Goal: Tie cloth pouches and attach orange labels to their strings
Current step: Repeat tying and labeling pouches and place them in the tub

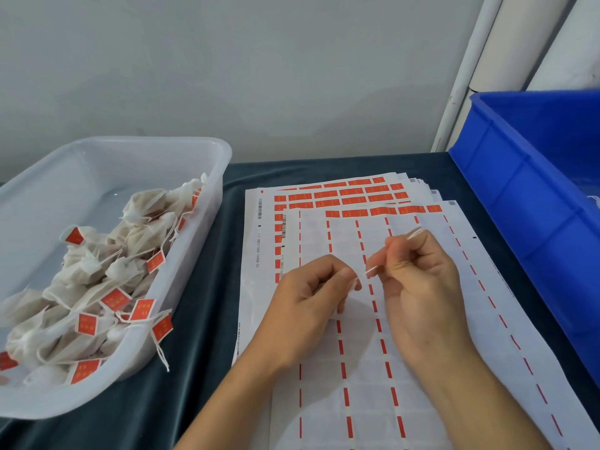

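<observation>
This looks like a small packing workstation set against a plain grey wall. A desk (pixel 201 368) under dark cloth carries a translucent tub (pixel 181 151) heaped with tagged cloth pouches (pixel 97 287), stacked sheets of orange labels (pixel 354 196) with barcodes, and a blue plastic crate (pixel 519 177).

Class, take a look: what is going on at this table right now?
A person is working a thin white string between both hands over the label sheets. The left hand pinches one end and the right hand holds the rest, which sticks out past its fingers. The top sheet is mostly peeled, with orange labels left along its far edge. Finished pouches with labels fill the clear tub on the left. A blue bin stands on the right.
</observation>
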Demonstrator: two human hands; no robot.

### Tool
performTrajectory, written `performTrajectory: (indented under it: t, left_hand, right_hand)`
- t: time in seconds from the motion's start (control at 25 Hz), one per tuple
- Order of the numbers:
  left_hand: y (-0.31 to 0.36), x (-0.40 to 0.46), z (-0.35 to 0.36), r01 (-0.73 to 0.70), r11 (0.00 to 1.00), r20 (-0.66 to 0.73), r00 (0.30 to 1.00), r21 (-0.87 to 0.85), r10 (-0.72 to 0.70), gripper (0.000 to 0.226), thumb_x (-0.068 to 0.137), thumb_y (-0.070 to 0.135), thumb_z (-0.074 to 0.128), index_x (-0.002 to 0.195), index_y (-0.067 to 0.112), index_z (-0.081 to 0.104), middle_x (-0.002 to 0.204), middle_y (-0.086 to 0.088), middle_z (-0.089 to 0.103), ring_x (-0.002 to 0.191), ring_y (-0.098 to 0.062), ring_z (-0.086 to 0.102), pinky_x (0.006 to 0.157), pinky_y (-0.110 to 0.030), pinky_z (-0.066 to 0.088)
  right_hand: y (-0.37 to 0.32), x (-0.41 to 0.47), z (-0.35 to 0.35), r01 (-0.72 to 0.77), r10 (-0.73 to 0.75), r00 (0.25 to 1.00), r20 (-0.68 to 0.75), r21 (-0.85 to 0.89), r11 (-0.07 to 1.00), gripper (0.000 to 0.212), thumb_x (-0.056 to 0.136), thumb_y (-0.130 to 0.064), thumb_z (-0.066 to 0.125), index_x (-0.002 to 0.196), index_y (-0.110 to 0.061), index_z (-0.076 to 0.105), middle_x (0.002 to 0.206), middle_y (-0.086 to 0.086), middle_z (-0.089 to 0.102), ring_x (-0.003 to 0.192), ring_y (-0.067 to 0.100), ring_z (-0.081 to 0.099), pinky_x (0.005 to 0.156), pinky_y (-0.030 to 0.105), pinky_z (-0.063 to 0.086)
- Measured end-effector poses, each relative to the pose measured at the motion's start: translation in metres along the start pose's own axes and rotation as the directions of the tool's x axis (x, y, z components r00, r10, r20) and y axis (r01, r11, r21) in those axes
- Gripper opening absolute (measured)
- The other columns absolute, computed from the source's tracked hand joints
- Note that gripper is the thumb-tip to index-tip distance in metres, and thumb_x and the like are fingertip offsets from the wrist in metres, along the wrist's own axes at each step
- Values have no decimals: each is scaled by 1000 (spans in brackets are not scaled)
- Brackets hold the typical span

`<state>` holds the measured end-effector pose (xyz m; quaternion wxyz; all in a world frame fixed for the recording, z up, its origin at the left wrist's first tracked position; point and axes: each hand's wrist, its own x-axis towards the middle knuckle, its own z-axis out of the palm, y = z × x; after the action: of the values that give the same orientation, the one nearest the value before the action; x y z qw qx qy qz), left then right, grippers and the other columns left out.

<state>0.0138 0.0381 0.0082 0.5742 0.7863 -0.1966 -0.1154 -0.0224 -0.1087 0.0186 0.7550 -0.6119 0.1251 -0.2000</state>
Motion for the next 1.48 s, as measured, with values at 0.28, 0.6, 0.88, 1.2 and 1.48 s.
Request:
performTrajectory:
  t: [0.28,0.6,0.88,1.2,1.48]
  left_hand:
    - [-1,-2,4,78,996,-88,993,-41,-81,31,102,37,50,76,34,68,72,9,66,69,-5,63,68,-17,54]
    - [3,-6,13,119,993,-206,971,-17,-120,32,108,29,51,80,28,68,72,17,67,73,0,63,70,-21,48]
    - [4,-7,10,89,994,-207,973,-62,-100,33,104,20,54,75,24,68,72,6,68,69,-13,64,64,-21,54]
    - [1,-4,10,13,993,-212,976,-114,-37,28,92,24,45,74,8,59,69,-11,60,70,-31,56,63,-45,48]
    - [0,-4,12,9,995,-205,978,-97,-28,27,90,25,46,72,9,57,70,-13,58,70,-32,54,65,-46,49]
  right_hand:
    - [-16,18,-3,121,-122,992,30,-482,868,16,100,-44,56,98,-33,68,91,-22,73,87,2,69,72,16,57]
    - [-32,66,2,169,-122,983,134,-924,342,16,102,-34,59,87,-30,64,91,-16,63,68,1,55,59,11,33]
    - [10,105,72,128,38,989,142,-957,259,37,94,-55,65,86,-19,67,82,-5,63,68,13,62,61,20,44]
    - [29,105,92,117,-117,989,96,-975,187,35,90,-58,67,92,-23,71,94,-5,72,72,14,66,63,21,45]
    - [35,108,88,118,-146,986,83,-963,244,35,93,-51,66,71,-24,67,69,-9,64,57,11,58,53,17,32]
